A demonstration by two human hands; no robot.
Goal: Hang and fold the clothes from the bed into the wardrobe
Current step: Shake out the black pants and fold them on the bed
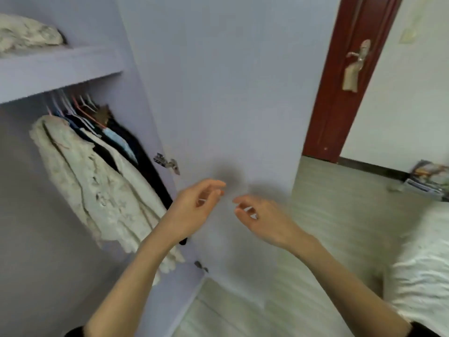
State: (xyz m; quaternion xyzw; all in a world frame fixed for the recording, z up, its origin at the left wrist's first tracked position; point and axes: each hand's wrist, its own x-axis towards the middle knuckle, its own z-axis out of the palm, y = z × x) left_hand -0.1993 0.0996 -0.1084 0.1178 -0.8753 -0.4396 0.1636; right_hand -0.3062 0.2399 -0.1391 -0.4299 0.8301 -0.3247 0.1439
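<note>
Wardrobe door: pale lilac, swung open, filling the middle of the view; two metal hinges show on its left edge.
Wardrobe: open at left, with a shelf above a hanging space.
Hanging clothes: a cream lace garment in front, dark and light-blue pieces behind it, all on hangers under the shelf.
Shelf bundle: cream fabric lying on the shelf, top left.
Bed: white rumpled bedding at the right edge, well apart from the wardrobe.
Room door: dark red, with a metal handle.
Left hand: raised before the wardrobe door, fingers loosely curled, holding nothing.
Right hand: just beside the left, fingers loosely bent, holding nothing.
</note>
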